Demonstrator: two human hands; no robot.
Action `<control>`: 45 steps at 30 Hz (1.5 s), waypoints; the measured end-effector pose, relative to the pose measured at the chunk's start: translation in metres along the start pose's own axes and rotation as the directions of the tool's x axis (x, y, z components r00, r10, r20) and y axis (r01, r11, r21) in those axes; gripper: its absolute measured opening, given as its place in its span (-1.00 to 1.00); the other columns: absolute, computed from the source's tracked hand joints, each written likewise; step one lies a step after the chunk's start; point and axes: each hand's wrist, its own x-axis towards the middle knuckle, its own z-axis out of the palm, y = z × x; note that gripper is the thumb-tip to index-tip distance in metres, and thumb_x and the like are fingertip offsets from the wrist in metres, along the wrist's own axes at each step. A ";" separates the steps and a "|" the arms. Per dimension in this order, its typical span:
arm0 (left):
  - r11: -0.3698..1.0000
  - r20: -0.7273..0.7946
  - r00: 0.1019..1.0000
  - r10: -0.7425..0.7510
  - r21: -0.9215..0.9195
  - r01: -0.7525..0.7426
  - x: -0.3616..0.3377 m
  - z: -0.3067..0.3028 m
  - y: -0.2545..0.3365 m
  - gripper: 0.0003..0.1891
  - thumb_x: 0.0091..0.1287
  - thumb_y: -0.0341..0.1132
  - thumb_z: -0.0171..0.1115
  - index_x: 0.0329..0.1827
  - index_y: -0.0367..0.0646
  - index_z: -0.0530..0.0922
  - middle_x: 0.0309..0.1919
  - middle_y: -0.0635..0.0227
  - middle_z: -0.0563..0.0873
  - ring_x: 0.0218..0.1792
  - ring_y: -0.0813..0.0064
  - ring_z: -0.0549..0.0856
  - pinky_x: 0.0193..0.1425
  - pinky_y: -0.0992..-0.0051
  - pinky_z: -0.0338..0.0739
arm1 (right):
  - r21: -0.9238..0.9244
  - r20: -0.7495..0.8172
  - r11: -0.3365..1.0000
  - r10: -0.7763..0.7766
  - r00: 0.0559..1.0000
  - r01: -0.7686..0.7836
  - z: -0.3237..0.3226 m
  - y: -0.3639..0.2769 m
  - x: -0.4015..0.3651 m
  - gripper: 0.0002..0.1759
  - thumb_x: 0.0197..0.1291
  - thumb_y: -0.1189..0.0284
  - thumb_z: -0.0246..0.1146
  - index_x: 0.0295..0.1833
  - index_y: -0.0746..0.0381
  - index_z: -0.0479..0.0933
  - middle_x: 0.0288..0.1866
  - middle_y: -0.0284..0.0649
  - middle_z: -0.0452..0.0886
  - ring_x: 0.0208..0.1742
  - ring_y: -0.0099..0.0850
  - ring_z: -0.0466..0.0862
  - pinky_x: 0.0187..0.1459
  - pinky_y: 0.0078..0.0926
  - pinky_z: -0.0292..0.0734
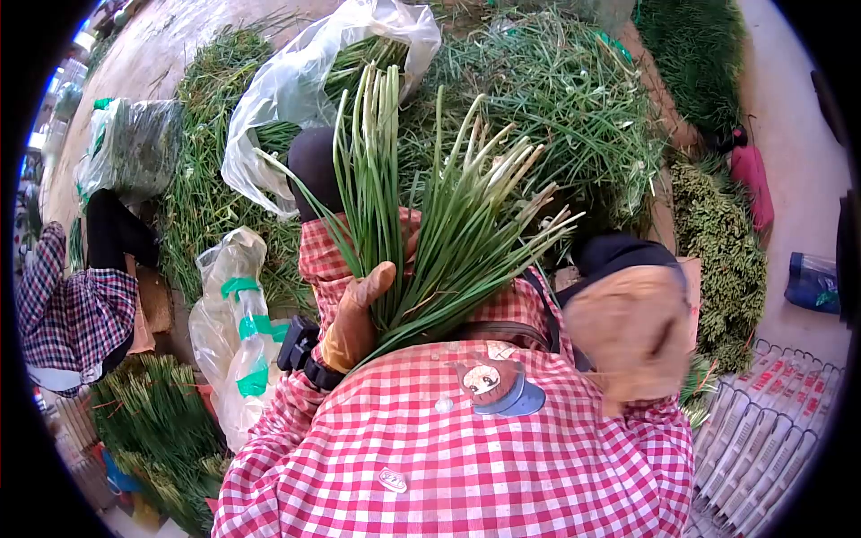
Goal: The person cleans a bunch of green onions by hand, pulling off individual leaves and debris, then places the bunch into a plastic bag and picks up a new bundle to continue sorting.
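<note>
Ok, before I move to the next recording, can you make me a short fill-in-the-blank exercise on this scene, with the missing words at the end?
1. The person's ____ hand holds the long stalks.
2. The pale ends of those stalks point ____ the person's checked shirt.
3. The strips of tape on the clear plastic are coloured ____.
4. The cap of the cartoon figure on that shirt is coloured ____.

Missing words: left; away from; green; blue.

The bunched stalks (439,260) are coloured deep green, kinda whitish-tipped; the smock (430,439) is checked in pinky-red and white, and that clear plastic (249,305) is banded with super bright green tape (256,325).
</note>
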 end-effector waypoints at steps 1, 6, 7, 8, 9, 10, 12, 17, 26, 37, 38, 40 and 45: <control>0.999 -0.008 0.999 0.045 0.012 -0.045 0.000 0.001 -0.002 -0.28 0.29 -0.11 0.22 0.44 -0.21 0.17 0.38 0.21 0.32 0.37 0.32 0.34 0.43 0.27 0.25 | -0.026 0.060 0.999 -0.043 0.997 0.044 -0.008 -0.009 -0.003 -0.84 0.12 0.54 0.23 -0.19 0.38 0.59 -0.40 -0.10 0.66 -0.66 -0.55 0.51 -0.75 -0.57 0.23; 0.935 -0.063 0.992 0.107 0.345 -0.079 -0.003 -0.004 -0.002 -0.29 0.32 -0.03 0.17 0.43 -0.21 0.18 0.36 0.25 0.34 0.32 0.33 0.38 0.39 0.30 0.28 | -0.353 -0.934 0.431 -0.220 0.283 -0.830 -0.006 -0.014 -0.004 -0.75 0.26 0.40 0.21 -0.05 0.33 0.59 -0.32 -0.22 0.66 -0.40 -0.66 0.60 -0.40 -0.73 0.49; 0.939 -0.088 0.993 0.082 0.341 -0.047 -0.006 0.004 0.000 -0.31 0.33 -0.03 0.17 0.42 -0.21 0.20 0.33 0.27 0.37 0.30 0.38 0.39 0.37 0.33 0.29 | -0.457 -0.854 0.314 -0.416 0.313 -0.832 -0.019 0.004 -0.010 -0.75 0.26 0.39 0.22 -0.06 0.33 0.59 -0.32 -0.26 0.66 -0.38 -0.66 0.60 -0.36 -0.74 0.50; 0.917 -0.091 0.988 0.125 0.390 -0.080 -0.007 0.006 -0.001 -0.38 0.34 -0.05 0.17 0.36 -0.23 0.29 0.23 0.24 0.48 0.21 0.41 0.49 0.29 0.36 0.39 | -0.428 -0.902 0.521 -0.297 0.313 -0.738 -0.011 0.002 0.010 -0.73 0.26 0.39 0.23 -0.02 0.33 0.58 -0.31 -0.27 0.65 -0.37 -0.65 0.60 -0.33 -0.72 0.51; 0.915 -0.118 0.989 0.088 0.401 -0.033 -0.009 0.004 -0.002 -0.40 0.35 -0.06 0.16 0.34 -0.23 0.31 0.20 0.24 0.50 0.17 0.41 0.51 0.27 0.37 0.41 | -0.348 -0.929 0.705 -0.167 0.331 -0.619 0.001 -0.003 0.030 -0.71 0.26 0.38 0.23 0.01 0.34 0.56 -0.29 -0.29 0.65 -0.35 -0.63 0.60 -0.30 -0.69 0.52; 0.910 -0.145 0.988 0.047 0.415 0.018 -0.013 -0.001 -0.003 -0.42 0.35 -0.07 0.16 0.32 -0.24 0.33 0.17 0.23 0.53 0.14 0.41 0.54 0.24 0.38 0.44 | -0.326 -0.935 0.688 -0.134 0.328 -0.648 0.001 -0.006 0.037 -0.65 0.24 0.38 0.27 0.08 0.34 0.52 -0.24 -0.29 0.65 -0.30 -0.58 0.61 -0.28 -0.64 0.54; 0.912 -0.145 0.988 0.050 0.410 0.014 -0.015 0.003 -0.006 -0.49 0.36 -0.09 0.16 0.25 -0.25 0.40 0.07 0.21 0.60 0.03 0.41 0.61 0.14 0.42 0.50 | -0.514 -0.847 0.344 -0.347 0.403 -0.786 -0.017 0.004 0.052 -0.57 0.26 0.24 0.24 0.12 0.30 0.50 -0.17 -0.22 0.65 -0.34 -0.53 0.60 -0.29 -0.54 0.55; 0.878 -0.054 0.998 0.014 0.478 0.014 -0.015 0.006 -0.005 -0.46 0.37 -0.08 0.15 0.29 -0.26 0.37 0.11 0.29 0.56 0.10 0.46 0.53 0.19 0.43 0.43 | -0.769 -0.579 -0.209 -0.176 0.796 -0.605 -0.059 0.035 0.059 -0.55 0.24 0.07 0.20 -0.16 0.31 0.54 -0.37 -0.09 0.56 -0.38 -0.16 0.58 -0.32 -0.40 0.50; 0.854 -0.037 0.998 0.054 0.519 -0.027 -0.009 -0.003 -0.011 -0.52 0.38 -0.04 0.16 0.15 -0.28 0.49 -0.02 0.45 0.60 -0.02 0.63 0.51 0.09 0.55 0.40 | -0.351 -0.234 0.896 -0.365 0.901 0.272 -0.050 -0.057 -0.003 -0.76 0.23 0.39 0.22 -0.12 0.37 0.52 -0.30 -0.16 0.62 -0.44 -0.55 0.63 -0.61 -0.61 0.48; 0.794 -0.010 0.992 0.127 0.601 -0.096 -0.012 0.003 -0.026 -0.60 0.41 -0.15 0.13 0.17 -0.24 0.49 -0.03 0.48 0.61 -0.03 0.66 0.49 0.12 0.58 0.37 | -0.425 -0.862 0.605 -0.041 0.506 -0.674 -0.025 -0.013 0.092 -0.22 0.26 0.42 0.16 0.48 0.36 -0.07 0.37 0.11 0.29 -0.26 -0.35 0.72 -0.52 -0.67 0.61; 0.771 0.008 0.990 0.140 0.627 -0.114 -0.013 0.001 -0.026 -0.59 0.42 -0.17 0.13 0.20 -0.24 0.46 0.02 0.46 0.59 0.02 0.63 0.49 0.15 0.56 0.35 | -0.372 -0.876 0.638 -0.001 0.482 -0.675 -0.029 -0.009 0.093 -0.24 0.26 0.42 0.16 0.47 0.37 -0.04 0.34 0.09 0.33 -0.27 -0.37 0.72 -0.52 -0.66 0.60; 0.729 0.040 0.984 0.174 0.666 -0.156 -0.015 -0.006 -0.029 -0.57 0.42 -0.20 0.12 0.26 -0.23 0.41 0.12 0.42 0.55 0.11 0.57 0.47 0.23 0.52 0.32 | -0.261 -0.892 0.687 0.096 0.441 -0.678 -0.036 -0.005 0.094 -0.27 0.25 0.43 0.18 0.45 0.38 0.02 0.29 0.04 0.41 -0.29 -0.41 0.71 -0.52 -0.65 0.57; 0.694 0.015 0.987 0.159 0.709 -0.123 -0.014 0.006 -0.027 -0.63 0.44 -0.24 0.10 0.21 -0.26 0.45 0.06 0.39 0.59 0.05 0.57 0.49 0.19 0.52 0.34 | -0.316 -0.836 0.600 0.191 0.515 -0.735 -0.042 0.010 0.091 -0.51 0.25 0.47 0.18 0.26 0.37 0.27 0.04 -0.15 0.59 -0.39 -0.55 0.67 -0.50 -0.64 0.45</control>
